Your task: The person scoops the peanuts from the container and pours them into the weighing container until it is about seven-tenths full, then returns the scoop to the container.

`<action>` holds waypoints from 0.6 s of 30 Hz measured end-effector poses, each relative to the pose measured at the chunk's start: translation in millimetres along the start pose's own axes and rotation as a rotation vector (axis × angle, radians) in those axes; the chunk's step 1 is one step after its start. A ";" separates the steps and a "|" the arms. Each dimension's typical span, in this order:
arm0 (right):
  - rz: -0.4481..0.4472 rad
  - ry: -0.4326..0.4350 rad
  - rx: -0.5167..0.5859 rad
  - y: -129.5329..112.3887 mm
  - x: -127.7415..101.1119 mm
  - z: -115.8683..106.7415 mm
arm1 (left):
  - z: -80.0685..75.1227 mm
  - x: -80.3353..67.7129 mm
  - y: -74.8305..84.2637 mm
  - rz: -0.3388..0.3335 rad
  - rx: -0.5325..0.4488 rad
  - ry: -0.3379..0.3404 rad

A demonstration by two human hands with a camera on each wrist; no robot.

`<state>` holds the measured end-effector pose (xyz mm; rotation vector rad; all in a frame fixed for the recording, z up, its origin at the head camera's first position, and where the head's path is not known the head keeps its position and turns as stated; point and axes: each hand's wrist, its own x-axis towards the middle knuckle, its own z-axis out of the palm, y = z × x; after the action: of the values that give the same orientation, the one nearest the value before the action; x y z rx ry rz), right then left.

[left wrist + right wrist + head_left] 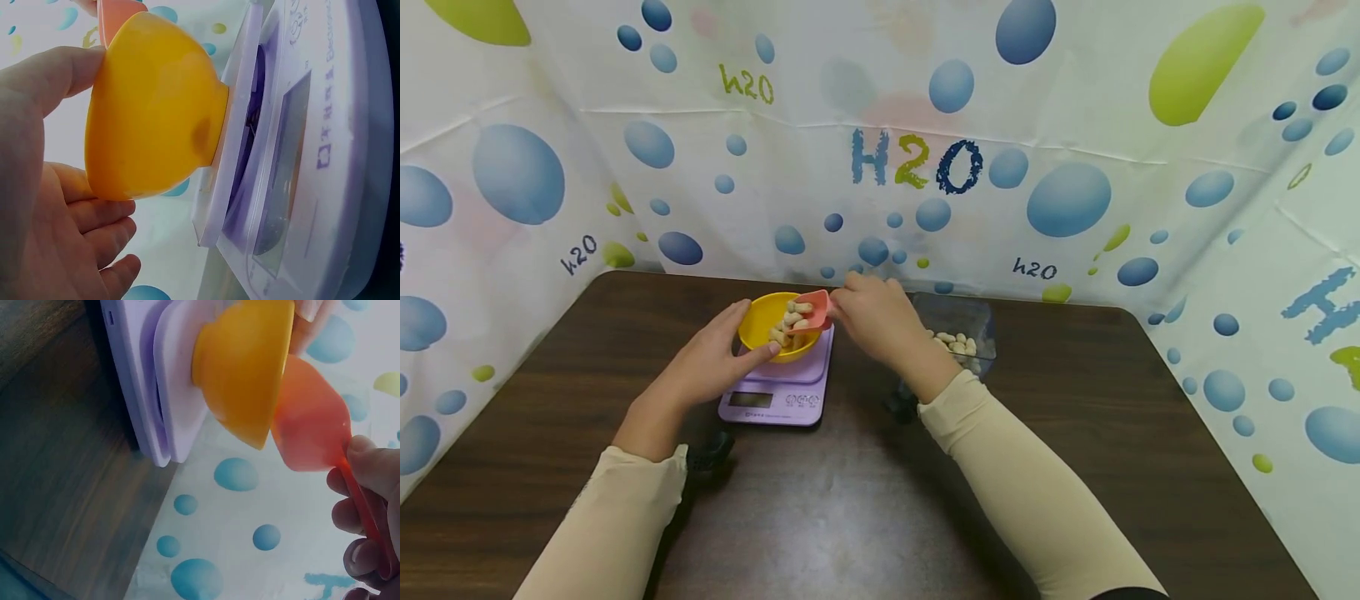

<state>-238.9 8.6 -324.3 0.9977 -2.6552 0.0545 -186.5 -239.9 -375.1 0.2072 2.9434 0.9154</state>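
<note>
A yellow bowl (762, 320) stands on a lilac kitchen scale (775, 407) and holds pale peanuts (781, 337). My left hand (709, 353) holds the bowl at its left side, thumb on the near rim and fingertips against the wall, as the left wrist view shows. In my right hand (883, 321) is a coral-red scoop (312, 419), gripped by its handle with the thumb along it. The scoop's tilted mouth is right at the bowl's rim, with peanuts on its lip and below it.
A clear plastic container (979, 321) with more peanuts (958, 342) stands behind the right forearm, partly hidden by it. The dark wooden table (850, 517) backs onto a white curtain (820, 167) with blue and green spots.
</note>
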 end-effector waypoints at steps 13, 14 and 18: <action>-0.117 0.175 -0.247 -4.1 -8.7 -3.4 | 0.7 0.9 -0.4 0.021 -0.009 0.009; -0.124 0.194 -0.264 -3.6 -9.4 -3.8 | 0.6 0.9 -0.6 0.019 -0.009 0.009; -0.147 0.246 -0.317 -2.5 -12.3 -6.2 | 0.2 1.1 -1.0 0.017 -0.012 0.007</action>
<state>-226.9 15.4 -322.2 1.0027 -2.2723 -0.2514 -187.8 -240.5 -375.9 0.2297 2.9466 0.9375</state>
